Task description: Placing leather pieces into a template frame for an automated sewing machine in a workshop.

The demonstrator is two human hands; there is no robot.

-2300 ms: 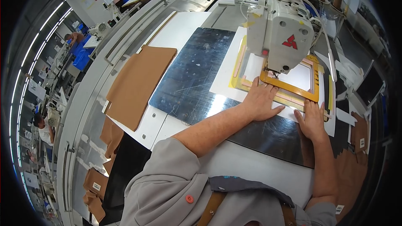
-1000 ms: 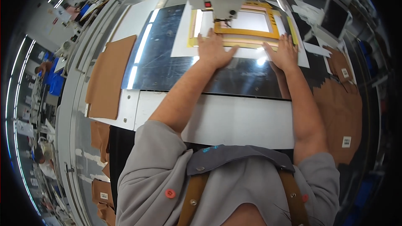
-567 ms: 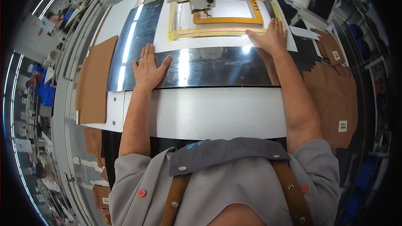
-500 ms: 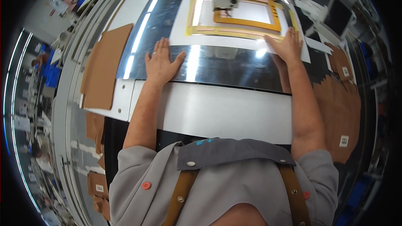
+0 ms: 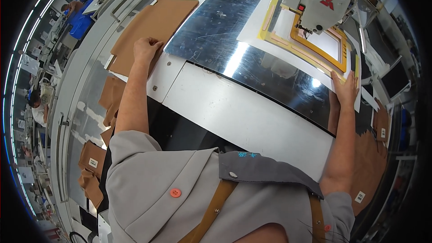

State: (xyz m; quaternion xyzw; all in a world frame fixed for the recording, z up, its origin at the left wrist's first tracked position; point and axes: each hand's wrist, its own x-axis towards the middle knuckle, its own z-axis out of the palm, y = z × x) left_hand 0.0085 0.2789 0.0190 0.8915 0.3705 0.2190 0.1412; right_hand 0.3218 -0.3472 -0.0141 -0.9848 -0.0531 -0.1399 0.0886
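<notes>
L hand (image 5: 147, 49): fingers curled, thumb close in, placed at R edge of brown fabric panel (image 5: 155, 20); whether the edge is pinched can't be told, fingertips not shown clearly. R hand (image 5: 345, 91): fingers apart, nothing clasped, laid at lower R corner of white sheet (image 5: 252, 33), thumb pointed up. Hands held well apart, approx. full width of metal plate (image 5: 211, 27) between them.

Panel is laid flat at L end of white worktable (image 5: 225, 103), slanted, just beside L edge of plate; contact w/ plate can't be told. Small white tabs are seen at its L-side corners. White sheet is laid on R part of plate, edged w/ yellow tape (image 5: 292, 56) round a rectangular area. Orange frame (image 5: 320, 55) is set within that area, under sewing machine head (image 5: 317, 9); needle area is positioned near frame's L side. Lamp glare is reflected in plate.

Further out: crumpled brown pcs (image 5: 92, 164) w/ white label are seen low L; larger brown sheet (image 5: 366, 166), also labelled, is partly hidden behind R forearm. Dark-screened monitor (image 5: 396, 76) is placed far R. Blue bins (image 5: 81, 27) and a seated co-worker (image 5: 39, 108) are seen far L, small.
</notes>
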